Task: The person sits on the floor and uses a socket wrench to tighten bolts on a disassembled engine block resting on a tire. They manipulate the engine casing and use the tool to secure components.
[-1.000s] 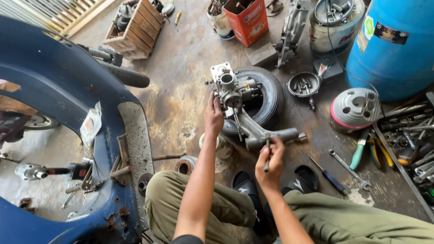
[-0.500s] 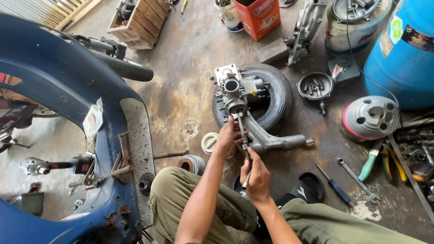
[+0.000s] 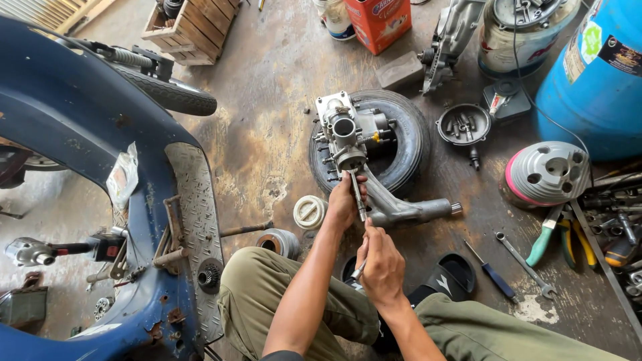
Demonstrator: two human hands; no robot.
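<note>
**Hands on an engine casing, workshop floor**

At the far left, a blue scooter body (image 3: 73,134) fills the frame from top to bottom, its checker-plate footboard (image 3: 194,220) running down toward the lower centre. A wooden crate (image 3: 190,27) sits at the upper left, just beyond a black tyre on the scooter.

In the middle, a metal engine casing (image 3: 354,137) lies on a loose black tyre (image 3: 408,144), its long arm (image 3: 408,208) reaching toward the lower right. The left hand (image 3: 344,200) is closed around the casing's lower neck, fingers wrapped, beside a thin metal rod (image 3: 358,194) that hangs down from the casing. Just below, the right hand (image 3: 382,264) is curled shut around a slim tool (image 3: 358,273); its tip is hidden, so its kind cannot be told. A white round cap (image 3: 309,212) lies just left of the left hand.

Right of centre, a red carton (image 3: 381,23) stands at the top, and a black bowl of small parts (image 3: 463,124) sits near the tyre. Further right are a ribbed grey cover (image 3: 545,172), a spanner (image 3: 525,255), green-handled pliers (image 3: 543,239), and a blue barrel (image 3: 598,73) at the upper right.
</note>
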